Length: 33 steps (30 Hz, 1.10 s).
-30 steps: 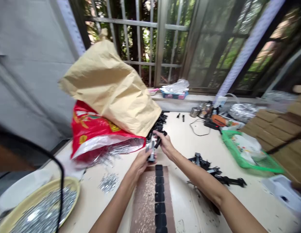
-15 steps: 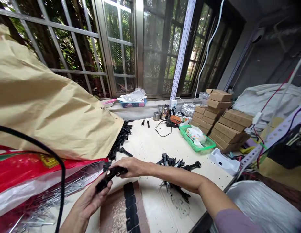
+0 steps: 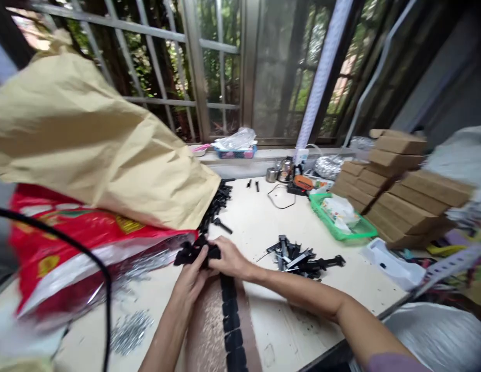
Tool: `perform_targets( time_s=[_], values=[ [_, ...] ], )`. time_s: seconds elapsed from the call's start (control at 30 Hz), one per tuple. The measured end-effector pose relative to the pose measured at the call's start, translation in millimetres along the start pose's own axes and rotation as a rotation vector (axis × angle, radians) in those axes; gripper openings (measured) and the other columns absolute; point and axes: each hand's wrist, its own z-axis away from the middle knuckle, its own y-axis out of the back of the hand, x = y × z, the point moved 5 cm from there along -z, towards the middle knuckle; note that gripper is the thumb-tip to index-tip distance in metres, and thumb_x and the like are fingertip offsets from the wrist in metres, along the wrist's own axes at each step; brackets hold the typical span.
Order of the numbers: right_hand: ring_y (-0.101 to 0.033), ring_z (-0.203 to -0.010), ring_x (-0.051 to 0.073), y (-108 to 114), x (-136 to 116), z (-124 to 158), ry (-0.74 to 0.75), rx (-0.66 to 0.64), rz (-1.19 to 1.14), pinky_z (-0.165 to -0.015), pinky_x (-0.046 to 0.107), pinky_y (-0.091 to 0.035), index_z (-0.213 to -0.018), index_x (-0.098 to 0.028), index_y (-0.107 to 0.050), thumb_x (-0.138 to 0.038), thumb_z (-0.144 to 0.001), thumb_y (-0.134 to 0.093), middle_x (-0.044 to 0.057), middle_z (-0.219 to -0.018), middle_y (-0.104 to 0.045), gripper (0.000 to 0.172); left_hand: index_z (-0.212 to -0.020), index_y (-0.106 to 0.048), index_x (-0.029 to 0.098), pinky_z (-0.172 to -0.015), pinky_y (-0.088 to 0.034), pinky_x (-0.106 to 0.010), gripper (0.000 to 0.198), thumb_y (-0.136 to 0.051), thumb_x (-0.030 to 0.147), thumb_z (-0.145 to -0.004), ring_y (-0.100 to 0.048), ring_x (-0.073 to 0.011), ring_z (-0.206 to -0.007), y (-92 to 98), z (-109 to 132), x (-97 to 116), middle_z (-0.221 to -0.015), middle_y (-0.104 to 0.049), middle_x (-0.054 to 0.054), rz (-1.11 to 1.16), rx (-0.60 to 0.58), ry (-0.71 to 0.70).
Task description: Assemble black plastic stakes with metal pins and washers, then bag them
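Note:
My left hand (image 3: 194, 271) is closed around a bunch of small black parts (image 3: 188, 253), its thumb pressed over them. Right beside it, my right hand (image 3: 230, 258) has its fingers closed on the same bunch from the right. Blur hides the exact shape of these parts. Just behind my hands, a heap of black parts (image 3: 217, 204) spills out from under a tan paper sheet (image 3: 155, 155). Below them lies a brown board (image 3: 207, 315) with a row of black pieces (image 3: 231, 323) along it.
A second pile of black parts (image 3: 302, 258) lies beyond my right forearm. Loose metal pins (image 3: 131, 331) and a red plastic bag (image 3: 96, 227) are at the left. Toward the right stand a green basket (image 3: 355, 235), a white tray (image 3: 395, 268) and stacked cardboard boxes (image 3: 413, 212).
The view has swung left, so the scene sits further right. My hands have come closer together, and the black parts between them now appear as a wider bunch.

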Motion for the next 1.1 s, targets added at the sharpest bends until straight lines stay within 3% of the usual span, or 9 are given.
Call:
perform_targets(
  time_s=[0.07, 0.17, 0.33, 0.43, 0.53, 0.77, 0.87, 0.97, 1.1],
  values=[
    [-0.052, -0.095, 0.021, -3, 0, 2, -0.008, -0.035, 0.003, -0.09, 0.038, -0.039, -0.1, -0.019, -0.063, -0.016, -0.062, -0.067, 0.003, -0.094, -0.06, 0.038, -0.107, -0.062, 0.017, -0.074, -0.056, -0.034, 0.042, -0.076, 0.023, -0.068, -0.066, -0.023, -0.09, 5.6, 1, 3, -0.099, -0.069, -0.008, 0.044, -0.01, -0.032],
    [-0.053, -0.098, 0.02, -3, 8, -4, -0.196, -0.015, -0.32, -0.093, 0.037, -0.038, -0.106, -0.017, -0.061, -0.027, -0.067, -0.067, 0.006, -0.101, -0.059, 0.041, -0.101, -0.063, 0.014, -0.071, -0.055, -0.033, 0.045, -0.08, 0.026, -0.061, -0.067, -0.0237, -0.085, 18.5, 2, 8, -0.093, -0.07, -0.009, 0.026, 0.043, -0.106],
    [-0.057, -0.089, 0.019, -13, 9, -13, -0.457, -0.003, -0.726, -0.084, 0.032, -0.043, -0.103, -0.017, -0.059, -0.046, -0.066, -0.07, 0.003, -0.093, -0.063, 0.049, -0.108, -0.061, 0.014, -0.067, -0.054, -0.033, 0.05, -0.076, 0.038, -0.067, -0.067, -0.0248, -0.084, 21.0, 9, -2, -0.097, -0.069, -0.014, -0.076, 0.037, -0.023],
    [-0.058, -0.084, 0.019, -28, 6, -13, -0.43, -0.056, -0.776, -0.078, 0.032, -0.045, -0.099, -0.017, -0.06, -0.056, -0.073, -0.062, 0.003, -0.087, -0.064, 0.047, -0.122, -0.054, 0.021, -0.072, -0.053, -0.035, 0.056, -0.07, 0.042, -0.073, -0.064, -0.0257, -0.095, 10.4, 16, -8, -0.109, -0.066, -0.013, -0.064, -0.111, 0.034],
    [-0.056, -0.1, 0.02, -39, 9, -9, -0.404, -0.062, -0.698, -0.088, 0.034, -0.043, -0.112, -0.02, -0.057, -0.058, -0.076, -0.059, 0.004, -0.104, -0.063, 0.052, -0.126, -0.051, 0.023, -0.074, -0.052, -0.035, 0.064, -0.076, 0.033, -0.068, -0.063, -0.0259, -0.097, 9.0, 19, -9, -0.113, -0.064, -0.013, -0.08, -0.178, 0.042],
    [-0.05, -0.115, 0.02, -51, 8, -13, -0.315, -0.016, -0.607, -0.098, 0.036, -0.038, -0.122, -0.021, -0.054, -0.064, -0.088, -0.029, 0.006, -0.12, -0.058, 0.06, -0.096, -0.065, 0.01, -0.064, -0.05, -0.028, 0.047, -0.083, 0.019, -0.053, -0.065, -0.0191, -0.071, 27.4, 7, -19, -0.082, -0.07, -0.009, -0.032, 0.045, -0.004],
    [-0.046, -0.118, 0.022, -37, 29, -33, -0.255, 0.068, -0.334, -0.096, 0.04, -0.038, -0.128, -0.021, -0.049, -0.061, -0.092, -0.016, 0.009, -0.128, -0.052, 0.063, -0.088, -0.066, 0.011, -0.065, -0.052, -0.033, 0.041, -0.083, 0.018, -0.052, -0.063, -0.018, -0.067, 34.1, 4, -23, -0.079, -0.07, -0.008, 0.036, 0.124, 0.029],
    [-0.037, -0.122, 0.028, -9, 60, -58, -0.186, 0.189, 0.316, -0.096, 0.045, -0.032, -0.129, -0.017, -0.048, -0.051, -0.09, -0.039, 0.015, -0.136, -0.042, 0.053, -0.084, -0.065, 0.012, -0.068, -0.054, -0.037, 0.037, -0.083, 0.017, -0.051, -0.064, -0.0187, -0.072, 41.0, 6, -16, -0.082, -0.069, -0.007, 0.105, 0.145, 0.015],
    [-0.043, -0.108, 0.031, 10, 102, -69, -0.316, 0.065, 0.755, -0.088, 0.044, -0.033, -0.109, -0.011, -0.061, -0.029, -0.087, -0.051, 0.02, -0.11, -0.058, 0.031, -0.082, -0.064, 0.011, -0.063, -0.053, -0.034, 0.036, -0.081, 0.014, -0.05, -0.061, -0.0161, -0.066, 57.6, 9, -1, -0.076, -0.067, -0.005, 0.125, 0.196, -0.056]
  ],
)
